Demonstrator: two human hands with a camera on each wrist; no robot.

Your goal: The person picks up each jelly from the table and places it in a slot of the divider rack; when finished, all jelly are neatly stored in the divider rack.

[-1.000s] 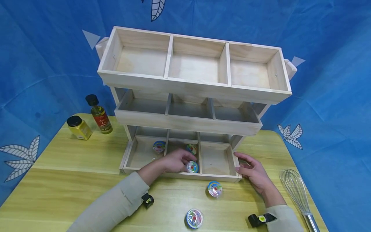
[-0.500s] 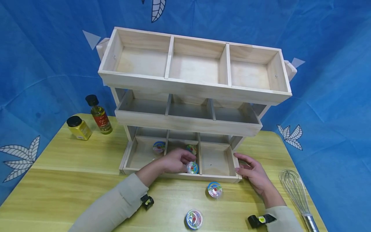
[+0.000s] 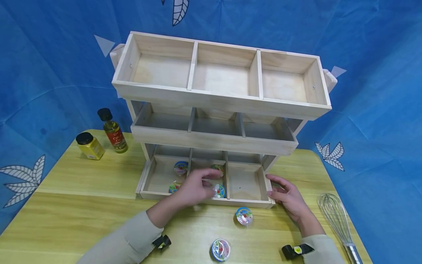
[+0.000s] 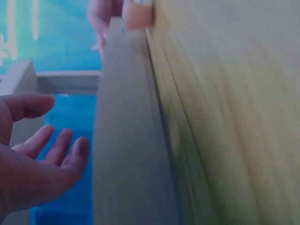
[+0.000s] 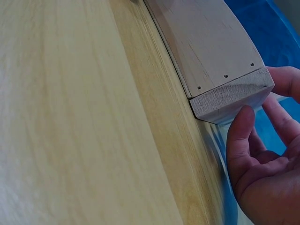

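Observation:
My left hand (image 3: pixel 194 189) hovers over the middle compartment of the wooden rack's (image 3: pixel 204 137) bottom tier. Thumb and fingers are apart, with nothing between them in the left wrist view. Close by its fingertips lies a small jelly cup (image 3: pixel 219 191) with a blue printed lid; another jelly cup (image 3: pixel 217 168) sits behind, partly covered by the index finger. In the left compartment are a jelly cup (image 3: pixel 180 167) at the back and a jelly cup (image 3: pixel 174 187) at the front, near my wrist. My right hand (image 3: pixel 290 198) touches the bottom tier's right end with thumb and index fingertips.
On the table before the rack stand a jelly cup (image 3: pixel 244 216) and, nearer, a pink-and-blue jelly cup (image 3: pixel 221 249). A whisk (image 3: pixel 339 220) lies at the right edge. A yellow jar (image 3: pixel 90 146) and an oil bottle (image 3: pixel 113 132) stand at the left.
My left hand has let go of the blue-lidded jelly cup, spread its fingers and drawn slightly left and back. The front-left jelly cup now shows. My right hand stays put.

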